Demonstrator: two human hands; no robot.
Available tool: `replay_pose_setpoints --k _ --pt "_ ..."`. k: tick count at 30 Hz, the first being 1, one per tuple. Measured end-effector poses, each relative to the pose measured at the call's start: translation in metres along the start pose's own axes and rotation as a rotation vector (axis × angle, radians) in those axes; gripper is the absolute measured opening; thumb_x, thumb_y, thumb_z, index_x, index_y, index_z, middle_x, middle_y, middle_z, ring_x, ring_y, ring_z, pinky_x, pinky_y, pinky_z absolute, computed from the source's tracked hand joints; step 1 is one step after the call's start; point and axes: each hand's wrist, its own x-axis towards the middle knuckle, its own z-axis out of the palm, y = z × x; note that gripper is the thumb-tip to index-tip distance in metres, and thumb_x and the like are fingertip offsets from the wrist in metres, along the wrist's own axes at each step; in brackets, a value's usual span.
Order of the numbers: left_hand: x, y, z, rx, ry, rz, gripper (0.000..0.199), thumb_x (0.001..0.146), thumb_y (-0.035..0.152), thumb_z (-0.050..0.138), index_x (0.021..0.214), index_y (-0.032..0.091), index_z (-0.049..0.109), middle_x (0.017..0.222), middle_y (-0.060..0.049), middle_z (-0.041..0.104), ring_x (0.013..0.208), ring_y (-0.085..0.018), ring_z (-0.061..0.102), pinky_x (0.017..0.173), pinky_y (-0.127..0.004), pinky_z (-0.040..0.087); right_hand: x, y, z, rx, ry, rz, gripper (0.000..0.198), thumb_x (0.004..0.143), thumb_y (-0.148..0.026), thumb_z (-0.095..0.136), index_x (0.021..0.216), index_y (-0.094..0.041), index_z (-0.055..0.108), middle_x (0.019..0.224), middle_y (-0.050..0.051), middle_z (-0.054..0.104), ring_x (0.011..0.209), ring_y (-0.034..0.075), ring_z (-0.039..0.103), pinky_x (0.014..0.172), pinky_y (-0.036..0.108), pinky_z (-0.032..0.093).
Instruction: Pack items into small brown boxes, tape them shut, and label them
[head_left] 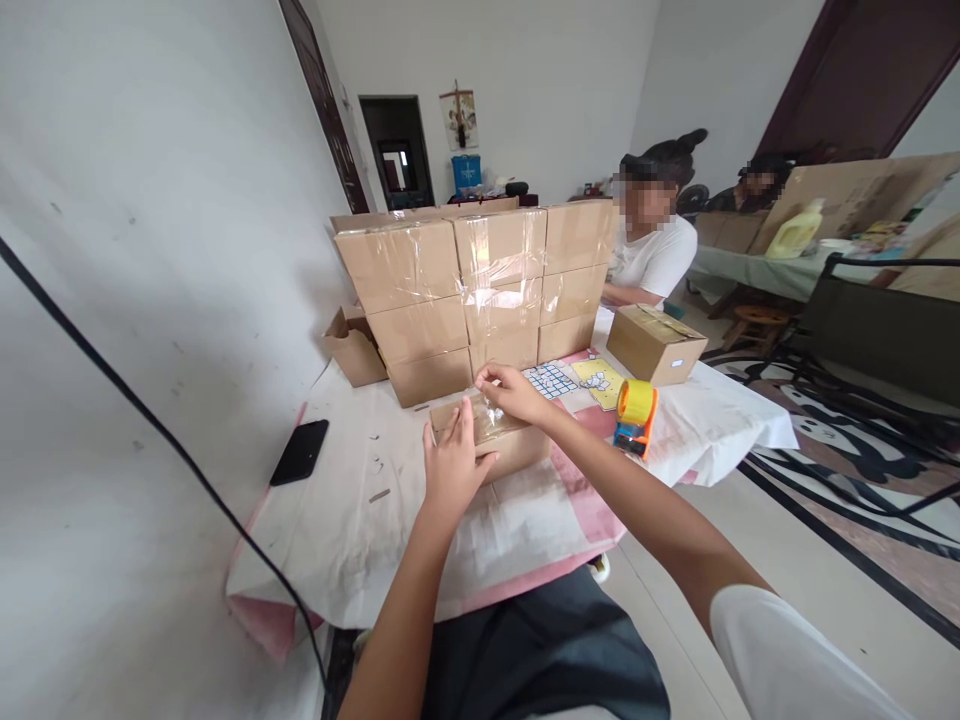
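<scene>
A small brown cardboard box (517, 455) lies on the table in front of me, with shiny clear packing tape (495, 420) across its top. My left hand (454, 455) rests on the box's left end, fingers stretched out and thumb along the near side. Above the far part of the top, my right hand (510, 390) is closed in a pinch at the tape; the fingertips are small and partly hidden. To the right stands an orange and blue tape dispenser (636, 435) with a yellowish roll.
Taped cardboard boxes (502, 290) form a stack behind my hands. Another closed box (656, 345) sits at the right, an open one (352, 350) at the left. A black phone (300, 452) lies on the tablecloth (330, 550). A person (652, 245) sits beyond the stack.
</scene>
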Motion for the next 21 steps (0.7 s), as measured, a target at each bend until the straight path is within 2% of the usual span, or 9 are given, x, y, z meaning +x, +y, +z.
replay_pose_setpoints --k 4,8,10,11,13,15,17,19,21 --pt "0.000 -0.001 0.000 0.027 0.008 0.020 0.095 0.091 0.037 0.062 0.161 0.017 0.003 0.153 -0.019 0.049 0.142 -0.030 0.048 0.121 -0.061 0.019 0.003 0.004 0.000 -0.123 0.001 -0.001 0.010 0.090 -0.020 0.056 0.081 -0.017 0.061 0.093 0.004 0.062 0.092 0.017 0.059 0.084 0.030 0.046" --pt "-0.002 -0.002 -0.001 0.125 0.009 0.108 0.068 0.091 0.038 0.062 0.154 0.035 0.036 0.158 -0.016 0.043 0.144 -0.033 0.044 0.119 -0.065 0.022 0.001 0.009 -0.001 -0.255 -0.021 0.074 0.010 0.092 -0.019 0.056 0.085 -0.016 0.062 0.097 0.006 0.063 0.094 0.018 0.060 0.087 0.031 0.045" --pt "-0.003 -0.003 -0.001 0.150 0.005 0.130 0.056 0.092 0.040 0.062 0.147 0.039 0.047 0.159 -0.017 0.041 0.144 -0.033 0.044 0.117 -0.066 0.022 0.000 0.010 0.000 -0.327 -0.048 0.116 0.008 0.092 -0.021 0.058 0.089 -0.017 0.064 0.104 0.007 0.064 0.098 0.019 0.060 0.092 0.033 0.044" --pt "-0.004 -0.003 0.000 0.151 0.006 0.130 0.054 0.092 0.040 0.061 0.145 0.039 0.050 0.159 -0.018 0.041 0.145 -0.033 0.043 0.117 -0.067 0.022 0.000 0.011 0.001 -0.366 -0.058 0.140 0.006 0.091 -0.022 0.061 0.092 -0.017 0.065 0.109 0.008 0.064 0.103 0.022 0.060 0.096 0.036 0.042" --pt "-0.004 -0.003 0.000 0.140 0.013 0.119 0.054 0.093 0.040 0.061 0.145 0.039 0.050 0.160 -0.017 0.038 0.145 -0.034 0.042 0.117 -0.068 0.022 0.003 0.013 0.004 -0.445 -0.051 0.199 0.021 0.086 -0.025 0.070 0.105 -0.018 0.065 0.123 0.012 0.060 0.116 0.030 0.055 0.104 0.046 0.036" --pt "-0.003 -0.003 0.000 0.120 0.017 0.113 0.054 0.093 0.039 0.060 0.146 0.039 0.049 0.162 -0.012 0.036 0.146 -0.035 0.041 0.117 -0.069 0.021 0.010 0.016 0.006 -0.509 -0.007 0.267 0.040 0.084 -0.026 0.072 0.121 -0.017 0.061 0.140 0.018 0.051 0.130 0.038 0.043 0.109 0.056 0.028" --pt "-0.002 -0.003 -0.001 0.085 0.008 0.131 0.055 0.093 0.037 0.060 0.146 0.040 0.047 0.159 -0.005 0.042 0.147 -0.033 0.040 0.119 -0.068 0.019 0.019 0.023 0.001 -0.536 0.038 0.334 0.041 0.088 -0.024 0.067 0.127 -0.016 0.058 0.147 0.021 0.045 0.136 0.041 0.036 0.111 0.060 0.023" --pt "-0.002 -0.004 -0.003 0.046 -0.006 0.163 0.055 0.093 0.035 0.059 0.147 0.039 0.046 0.152 -0.001 0.052 0.147 -0.030 0.040 0.122 -0.065 0.017 0.022 0.034 -0.012 -0.513 0.045 0.393 0.028 0.093 -0.025 0.061 0.118 -0.015 0.064 0.139 0.021 0.054 0.132 0.040 0.044 0.109 0.058 0.027" --pt "-0.002 -0.004 -0.005 0.018 -0.011 0.188 0.053 0.094 0.034 0.059 0.146 0.037 0.048 0.147 -0.001 0.057 0.146 -0.027 0.042 0.124 -0.060 0.017 0.013 0.046 -0.032 -0.448 0.028 0.439 0.023 0.096 -0.031 0.057 0.103 -0.014 0.070 0.119 0.019 0.068 0.115 0.035 0.058 0.102 0.050 0.040"
